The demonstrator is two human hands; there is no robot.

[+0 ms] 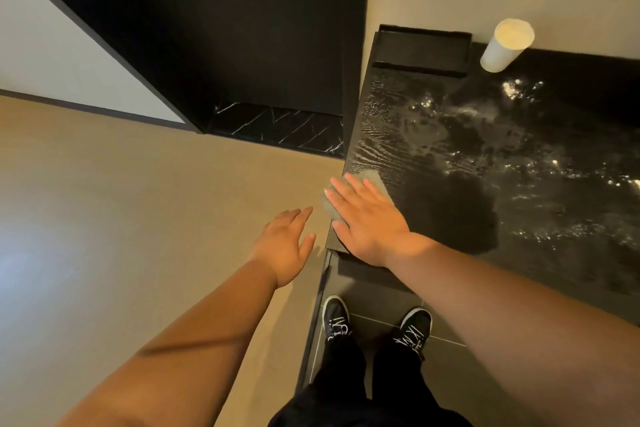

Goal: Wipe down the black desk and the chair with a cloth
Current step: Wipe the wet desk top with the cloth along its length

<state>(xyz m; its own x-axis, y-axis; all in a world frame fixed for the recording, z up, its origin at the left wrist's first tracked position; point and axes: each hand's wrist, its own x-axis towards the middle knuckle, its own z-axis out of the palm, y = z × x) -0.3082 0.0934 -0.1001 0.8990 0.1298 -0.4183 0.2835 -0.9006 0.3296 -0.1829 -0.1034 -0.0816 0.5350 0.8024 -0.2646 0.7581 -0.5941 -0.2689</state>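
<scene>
The black wood-grain desk (485, 163) fills the right side, its top streaked with wet, shiny patches. A small grey-green cloth (372, 180) lies at the desk's near left corner and overhangs the edge slightly. My right hand (367, 222) presses flat on the cloth with straight, spread fingers. My left hand (285, 246) hovers open beside the desk's left edge, over the beige floor, holding nothing. No chair is in view.
A black tray (420, 50) sits at the desk's far left end by the wall. A white cylinder (507, 45) stands to its right. A dark wall panel (207, 28) rises left of the desk. My feet (377, 322) stand on grey tiles.
</scene>
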